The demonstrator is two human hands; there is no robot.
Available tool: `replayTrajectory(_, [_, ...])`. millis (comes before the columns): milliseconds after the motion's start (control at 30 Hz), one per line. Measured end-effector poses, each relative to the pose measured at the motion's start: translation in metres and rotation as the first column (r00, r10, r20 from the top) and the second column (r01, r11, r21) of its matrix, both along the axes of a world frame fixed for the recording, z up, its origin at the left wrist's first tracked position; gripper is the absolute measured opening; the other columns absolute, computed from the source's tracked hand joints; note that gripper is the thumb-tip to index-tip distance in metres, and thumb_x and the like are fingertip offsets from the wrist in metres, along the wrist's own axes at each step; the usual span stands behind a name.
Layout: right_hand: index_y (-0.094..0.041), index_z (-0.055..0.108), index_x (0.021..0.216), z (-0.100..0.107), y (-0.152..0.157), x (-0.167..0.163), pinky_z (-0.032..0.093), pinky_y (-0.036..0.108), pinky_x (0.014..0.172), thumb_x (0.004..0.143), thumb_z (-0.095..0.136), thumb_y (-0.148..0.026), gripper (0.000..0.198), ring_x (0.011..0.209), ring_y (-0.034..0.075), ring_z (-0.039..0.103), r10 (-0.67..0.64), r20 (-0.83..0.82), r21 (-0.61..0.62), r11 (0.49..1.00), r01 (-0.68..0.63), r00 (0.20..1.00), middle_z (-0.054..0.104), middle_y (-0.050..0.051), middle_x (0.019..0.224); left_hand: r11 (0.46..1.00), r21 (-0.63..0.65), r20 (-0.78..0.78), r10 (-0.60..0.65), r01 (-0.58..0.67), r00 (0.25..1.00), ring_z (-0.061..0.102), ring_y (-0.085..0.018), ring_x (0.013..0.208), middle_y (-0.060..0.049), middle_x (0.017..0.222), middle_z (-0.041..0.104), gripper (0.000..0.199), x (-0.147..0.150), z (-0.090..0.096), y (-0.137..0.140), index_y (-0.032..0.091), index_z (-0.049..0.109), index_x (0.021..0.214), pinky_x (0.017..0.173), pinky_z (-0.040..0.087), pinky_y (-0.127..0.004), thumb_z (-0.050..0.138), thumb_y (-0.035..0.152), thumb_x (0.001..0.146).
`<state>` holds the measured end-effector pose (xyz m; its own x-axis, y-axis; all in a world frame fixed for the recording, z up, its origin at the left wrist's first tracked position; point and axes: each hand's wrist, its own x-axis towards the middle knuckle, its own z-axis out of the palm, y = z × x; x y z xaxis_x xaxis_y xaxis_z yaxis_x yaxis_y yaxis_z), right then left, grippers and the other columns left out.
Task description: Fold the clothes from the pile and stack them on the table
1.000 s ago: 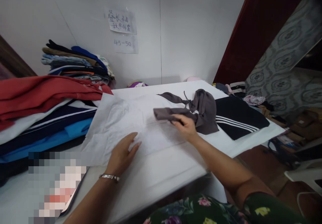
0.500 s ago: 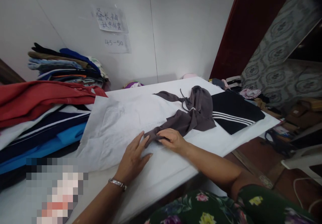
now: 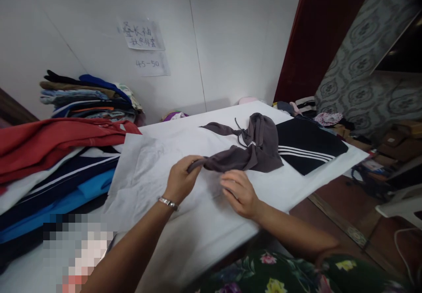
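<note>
A dark grey hooded top [image 3: 263, 146] with a drawstring lies bunched on the white-covered table, one sleeve drawn out toward me. My left hand [image 3: 184, 176], wearing a metal bracelet, is closed around the end of that sleeve [image 3: 220, 160] and holds it slightly raised. Just below the sleeve hovers my right hand [image 3: 240, 194], its fingers curved and apart, with nothing visible in them. The other sleeve [image 3: 219, 128] stretches out at the back. Partly under the top's right side is a folded black garment [image 3: 306, 146] with white stripes.
At the left are a red garment [image 3: 66, 143], navy and blue clothes, and a stack of folded clothes [image 3: 89, 95] against the wall. White wrinkled cloth [image 3: 138, 174] covers the table's left part. More clothes [image 3: 305, 106] lie behind the right corner; a white chair [image 3: 402, 207] stands at right.
My left hand has gone from lying open beside the sleeve end to gripping it and lifting it a little. My right hand has let go of the sleeve and moved right and slightly down.
</note>
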<state>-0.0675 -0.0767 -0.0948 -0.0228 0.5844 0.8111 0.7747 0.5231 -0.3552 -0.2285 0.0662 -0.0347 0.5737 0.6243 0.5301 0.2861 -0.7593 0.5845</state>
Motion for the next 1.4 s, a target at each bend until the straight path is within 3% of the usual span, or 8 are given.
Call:
replayTrajectory(200, [-0.022,0.060,0.117,-0.010,-0.003,0.024,0.049,0.044,0.090,0.086,0.051,-0.017,0.032,0.104,0.022,0.060,0.078,-0.086,-0.180,0.979,-0.092,0.993,0.067,0.009,0.108,0.973,0.230,0.177,-0.022,-0.020,0.984,0.065,-0.015,0.087,-0.001,0.092,0.072,0.015,0.043,0.066,0.015,0.021,0.068,0.094,0.082,0.051,-0.029,0.055,0.024,0.085])
replayTrajectory(433, [-0.021,0.059,0.125,-0.015,0.036,0.074,0.055,0.039,0.079,0.081,0.058,-0.024,0.044,0.106,0.024,0.062,-0.153,-0.312,-0.543,0.839,-0.044,0.938,0.061,0.011,0.127,0.907,0.417,0.175,-0.020,-0.056,0.984,0.063,-0.016,0.093,-0.003,0.094,0.070,0.017,0.072,0.125,0.032,0.019,0.067,0.095,0.084,0.048,-0.029,0.054,0.025,0.088])
replayTrajectory(600, [-0.021,0.065,0.118,-0.016,0.041,0.072,0.050,0.041,0.095,0.083,0.056,-0.021,0.036,0.114,0.022,0.059,-0.086,-0.345,-0.485,0.869,-0.099,0.935,0.064,0.009,0.124,0.832,0.525,0.203,0.083,-0.180,0.976,0.061,-0.011,0.096,0.002,0.098,0.069,0.022,0.056,0.168,0.043,0.021,0.067,0.099,0.088,0.046,-0.030,0.050,0.032,0.089])
replayTrajectory(800, [-0.022,0.066,0.117,-0.027,0.058,0.071,0.054,0.039,0.089,0.078,0.064,-0.020,0.039,0.112,0.024,0.061,-0.090,-0.298,-0.568,0.817,-0.100,0.950,0.062,0.009,0.128,0.738,0.627,0.201,0.153,-0.247,0.968,0.061,-0.012,0.096,0.001,0.099,0.069,0.025,0.016,0.191,0.042,0.020,0.069,0.101,0.087,0.047,-0.032,0.050,0.027,0.087])
replayTrajectory(900, [-0.022,0.064,0.121,-0.035,0.069,0.081,0.055,0.039,0.086,0.078,0.064,-0.020,0.042,0.096,0.021,0.067,-0.109,-0.371,-0.585,0.799,-0.141,0.922,0.069,0.007,0.114,0.744,0.641,0.125,0.140,-0.187,0.982,0.062,-0.015,0.100,0.002,0.103,0.069,0.027,-0.011,0.180,0.038,0.023,0.067,0.107,0.090,0.048,-0.035,0.048,0.031,0.089])
replayTrajectory(1000, [-0.017,0.062,0.123,-0.040,0.072,0.093,0.056,0.041,0.083,0.081,0.060,-0.022,0.042,0.088,0.020,0.069,-0.109,-0.412,-0.598,0.781,-0.178,0.905,0.073,0.007,0.103,0.821,0.552,0.057,0.138,-0.146,0.989,0.062,-0.016,0.097,0.005,0.101,0.069,0.024,-0.047,0.150,0.041,0.031,0.066,0.105,0.088,0.050,-0.036,0.050,0.039,0.088])
replayTrajectory(1200, [-0.020,0.067,0.115,-0.030,0.046,0.108,0.042,0.045,0.103,0.085,0.055,-0.022,0.032,0.116,0.026,0.058,0.040,-0.051,-0.603,0.796,-0.063,0.998,0.067,0.007,0.120,0.963,0.246,-0.222,0.167,-0.111,0.961,0.065,-0.022,0.091,0.004,0.095,0.071,0.018,-0.134,0.042,0.047,0.031,0.065,0.094,0.083,0.054,-0.039,0.052,0.039,0.084])
replayTrajectory(1400, [-0.019,0.070,0.105,-0.029,0.029,0.106,0.046,0.045,0.097,0.087,0.054,-0.028,0.026,0.110,0.029,0.061,0.026,0.170,-0.610,0.788,0.084,0.985,0.068,0.011,0.115,0.966,0.258,-0.488,0.156,-0.030,0.859,0.066,-0.024,0.096,-0.005,0.101,0.073,0.032,-0.184,-0.041,0.032,0.028,0.071,0.092,0.088,0.053,-0.041,0.043,0.022,0.077])
